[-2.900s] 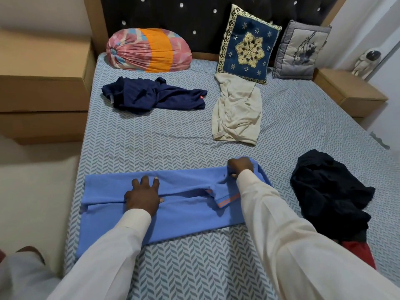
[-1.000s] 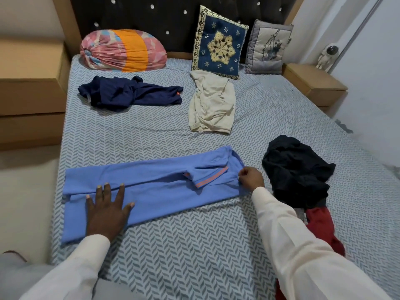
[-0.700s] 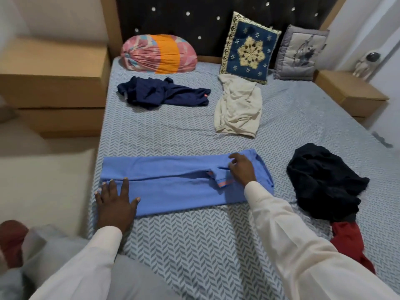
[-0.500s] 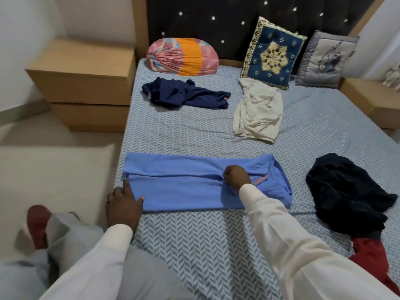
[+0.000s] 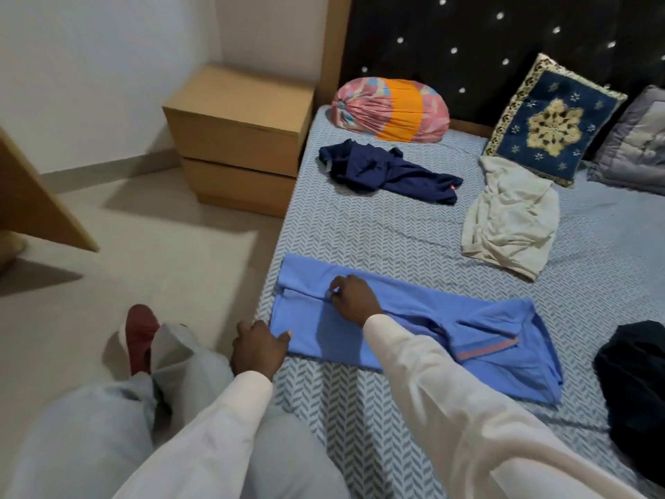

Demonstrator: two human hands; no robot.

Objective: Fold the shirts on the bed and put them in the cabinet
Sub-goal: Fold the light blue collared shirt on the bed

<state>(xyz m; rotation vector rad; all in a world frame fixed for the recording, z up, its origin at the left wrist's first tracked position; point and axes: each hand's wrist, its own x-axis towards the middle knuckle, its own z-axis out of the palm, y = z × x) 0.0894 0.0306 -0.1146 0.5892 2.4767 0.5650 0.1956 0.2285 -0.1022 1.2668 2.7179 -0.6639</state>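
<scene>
Bed (image 5: 360, 228) with blue shirt (image 5: 306, 325) lying left-right; left hand (image 5: 259, 349) pinches its near-left corner, right hand (image 5: 354, 298) its fold.

A bed (image 5: 378, 239) in herringbone sheets carries a part-folded blue shirt (image 5: 478, 320) near its left edge, a navy shirt (image 5: 385, 171) and a cream shirt (image 5: 511, 217) farther back, a black garment (image 5: 633, 372) at right, and a striped bolster (image 5: 392, 109), a blue cushion (image 5: 554, 120) and a grey cushion (image 5: 640, 138) at the far end.

Long wht sleeves (image 5: 449, 408), plain cuffs, pale grey trousers (image 5: 90, 444), dk red slipper (image 5: 138, 333)

Soft even light, mild blur, edges warped
</scene>
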